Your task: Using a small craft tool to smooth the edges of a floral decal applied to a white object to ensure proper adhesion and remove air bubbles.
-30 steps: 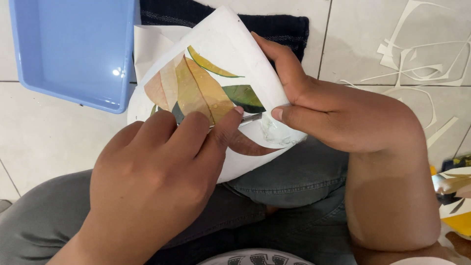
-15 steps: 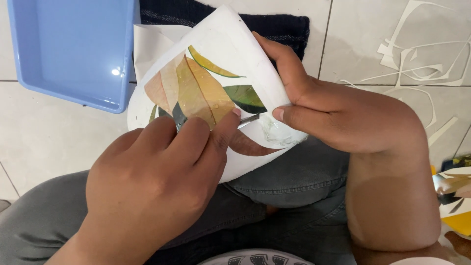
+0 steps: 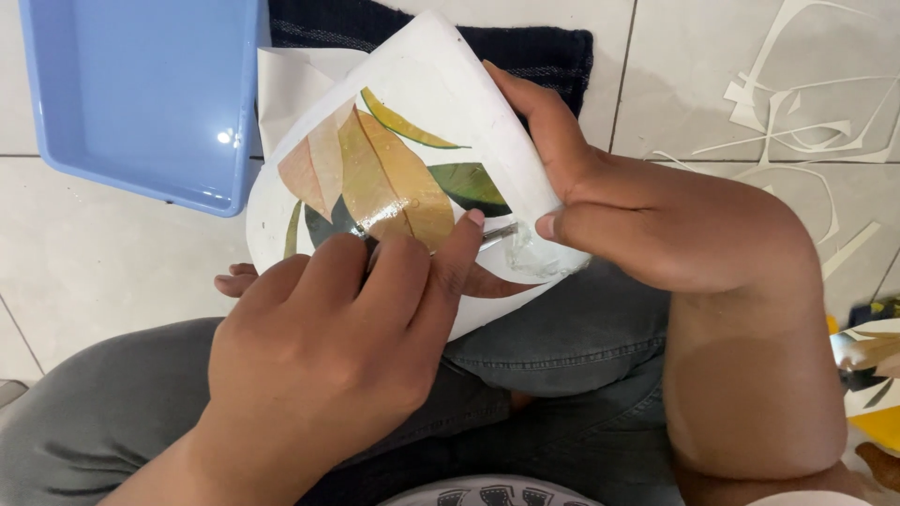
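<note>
Nothing has shifted: left hand [image 3: 328, 365] fingers pinch a blade on the leaf sheet [image 3: 412, 169], right hand [image 3: 647, 234] fingers clamping its edge.

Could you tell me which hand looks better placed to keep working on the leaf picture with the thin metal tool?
Left, probably: the left hand holds the metal tool against the white sheet, while the right hand grips the sheet's edge.

My right hand [image 3: 647, 234] pinches the right edge of a curved white sheet printed with leaves [image 3: 394, 178], thumb on top. My left hand [image 3: 328, 356] presses a thin metal blade [image 3: 497, 232] against the print, forefinger tip just beside it. The sheet rests over my lap in grey jeans [image 3: 562, 356]. A blue plastic tray [image 3: 141, 94] sits on the tiled floor [image 3: 94, 272] beyond my left knee; white paper offcuts [image 3: 797, 103] lie to the right.
</note>
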